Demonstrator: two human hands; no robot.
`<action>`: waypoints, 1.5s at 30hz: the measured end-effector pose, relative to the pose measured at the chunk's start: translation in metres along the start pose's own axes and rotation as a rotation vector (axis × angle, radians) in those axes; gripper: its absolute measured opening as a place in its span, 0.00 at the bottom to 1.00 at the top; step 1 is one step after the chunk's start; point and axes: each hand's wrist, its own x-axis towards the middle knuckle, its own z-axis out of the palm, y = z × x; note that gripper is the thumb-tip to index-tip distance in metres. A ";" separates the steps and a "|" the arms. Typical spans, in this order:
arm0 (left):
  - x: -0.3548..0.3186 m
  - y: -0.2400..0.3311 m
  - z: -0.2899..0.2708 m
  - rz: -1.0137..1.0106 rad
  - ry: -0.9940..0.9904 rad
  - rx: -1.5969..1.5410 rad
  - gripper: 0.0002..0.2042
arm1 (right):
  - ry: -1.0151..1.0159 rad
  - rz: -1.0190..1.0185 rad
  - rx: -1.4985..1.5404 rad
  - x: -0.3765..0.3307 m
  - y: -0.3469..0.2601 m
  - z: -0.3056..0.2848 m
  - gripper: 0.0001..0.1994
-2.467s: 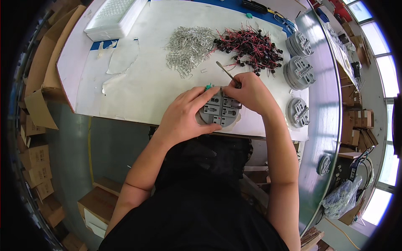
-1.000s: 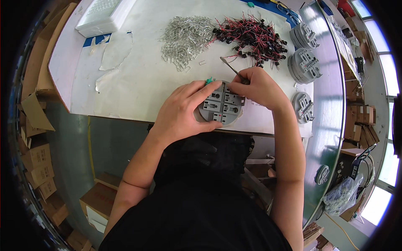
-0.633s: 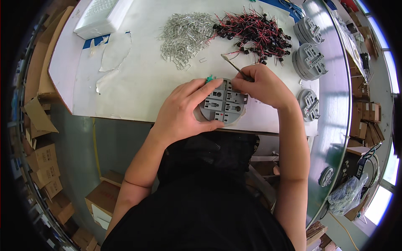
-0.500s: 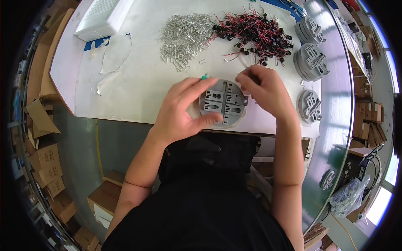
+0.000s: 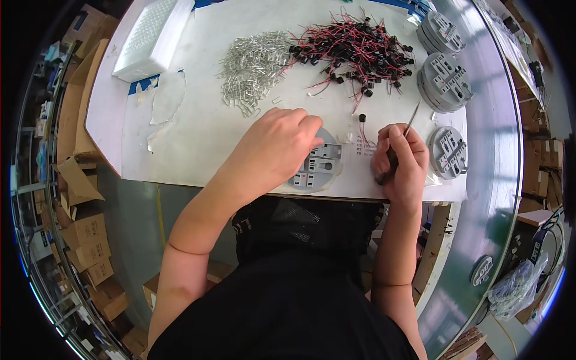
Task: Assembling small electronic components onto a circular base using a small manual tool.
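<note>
Grey round fixture (image 5: 321, 165) now under left hand (image 5: 273, 147) alone; right hand (image 5: 401, 162), fingers gripping tweezers (image 5: 401, 144), shifted aside.

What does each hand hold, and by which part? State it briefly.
The right hand grips slim tweezers around their lower handle end, tips pointing up. The left hand holds nothing; it presses on the round grey disc.

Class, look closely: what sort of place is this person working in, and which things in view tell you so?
Probably a small electronics assembly workshop: a white workbench carries a heap of red-and-black wired parts, a pile of small clear pieces and stacked grey round fixtures, with cardboard boxes alongside.
</note>
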 end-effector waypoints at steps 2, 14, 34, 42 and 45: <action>0.003 0.003 0.003 0.022 -0.030 0.098 0.10 | 0.142 -0.035 -0.324 -0.004 -0.013 -0.001 0.12; -0.005 0.004 0.009 0.020 0.371 0.117 0.20 | -0.075 -0.240 -1.144 0.035 -0.026 0.026 0.10; -0.053 0.025 0.015 -0.130 0.389 -0.942 0.08 | -0.116 0.048 -0.436 -0.051 -0.010 0.053 0.11; -0.057 0.027 0.005 -0.352 0.173 -0.969 0.08 | -0.158 -0.208 -0.590 -0.063 -0.001 0.052 0.10; -0.056 0.023 -0.001 -0.415 0.084 -0.987 0.08 | -0.193 -0.469 -0.782 -0.057 0.005 0.048 0.13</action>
